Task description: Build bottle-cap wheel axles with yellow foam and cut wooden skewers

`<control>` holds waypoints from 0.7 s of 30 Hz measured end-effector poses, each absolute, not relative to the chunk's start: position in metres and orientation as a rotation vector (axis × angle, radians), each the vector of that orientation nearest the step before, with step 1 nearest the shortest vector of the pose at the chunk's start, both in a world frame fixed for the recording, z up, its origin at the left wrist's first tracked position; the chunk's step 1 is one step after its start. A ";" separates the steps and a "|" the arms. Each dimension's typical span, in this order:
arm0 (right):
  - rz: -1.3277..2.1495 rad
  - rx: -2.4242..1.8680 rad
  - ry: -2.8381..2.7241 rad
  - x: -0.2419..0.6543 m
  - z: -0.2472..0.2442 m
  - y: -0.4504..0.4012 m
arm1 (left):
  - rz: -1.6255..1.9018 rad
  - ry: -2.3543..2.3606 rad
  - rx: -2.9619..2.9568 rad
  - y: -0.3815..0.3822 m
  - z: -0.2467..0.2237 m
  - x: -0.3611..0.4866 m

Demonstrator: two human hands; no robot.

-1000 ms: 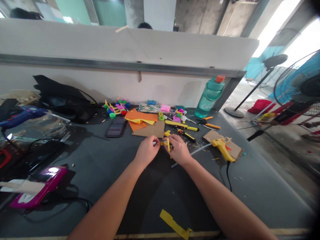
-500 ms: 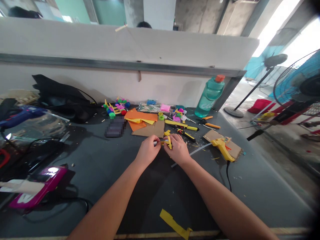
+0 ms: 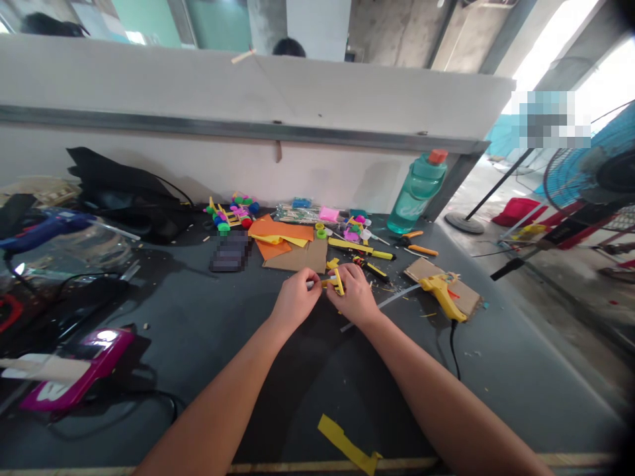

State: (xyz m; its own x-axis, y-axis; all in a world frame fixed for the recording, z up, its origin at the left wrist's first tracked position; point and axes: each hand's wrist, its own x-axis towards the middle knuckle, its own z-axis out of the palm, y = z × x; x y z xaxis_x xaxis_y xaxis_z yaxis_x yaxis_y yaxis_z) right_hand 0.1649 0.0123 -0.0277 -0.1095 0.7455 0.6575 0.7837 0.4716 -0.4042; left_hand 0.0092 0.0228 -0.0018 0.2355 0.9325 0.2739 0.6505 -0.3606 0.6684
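My left hand (image 3: 296,299) is closed in a pinch on a thin rod with a whitish end (image 3: 310,285); its exact kind is too small to make out. Opposite it, my right hand (image 3: 355,295) has its fingers curled round a small yellow piece (image 3: 339,282), which looks like cut foam or paper. A short yellowish length spans the gap between the two hands. Just behind the right hand lie a yellow-and-black cutter (image 3: 373,269) and another yellow scrap (image 3: 332,264). Under the right wrist runs a clear glue stick (image 3: 397,297).
A yellow glue gun (image 3: 443,297) rests on cardboard (image 3: 414,270) at right. Orange sheets (image 3: 292,230), pliers (image 3: 421,249) and a teal bottle (image 3: 417,192) stand behind. A magenta device (image 3: 94,367) lies left. Near the front edge is a yellow strip (image 3: 347,444).
The whole view has shifted very slightly. Both hands keep nearly the same place and grip, and the yellow piece is tilted a little differently.
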 end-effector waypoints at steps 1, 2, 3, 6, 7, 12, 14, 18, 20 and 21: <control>-0.055 -1.280 -1.860 0.165 -0.028 0.012 | 0.908 1.456 2.093 0.023 -0.002 0.009; -0.056 -1.278 -1.859 0.165 -0.028 0.012 | 0.903 1.462 2.087 0.023 -0.002 0.009; -0.058 -1.277 -1.857 0.164 -0.028 0.012 | 0.899 1.467 2.082 0.023 -0.002 0.009; -0.071 -1.275 -1.852 0.163 -0.028 0.012 | 0.893 1.468 2.080 0.022 -0.001 0.010; -0.078 -1.273 -1.851 0.163 -0.028 0.012 | 0.891 1.466 2.082 0.022 -0.001 0.010; -0.133 -1.258 -1.869 0.162 -0.028 0.012 | 0.901 1.452 2.088 0.022 -0.001 0.010; -0.150 -1.259 -1.872 0.161 -0.027 0.012 | 0.907 1.447 2.086 0.022 -0.001 0.010; -0.160 -1.263 -1.870 0.160 -0.026 0.011 | 0.897 1.447 2.087 0.023 -0.002 0.009; -0.158 -1.267 -1.865 0.159 -0.026 0.010 | 0.892 1.450 2.089 0.023 -0.002 0.009; -0.156 -1.271 -1.863 0.159 -0.026 0.010 | 0.893 1.451 2.089 0.023 -0.002 0.009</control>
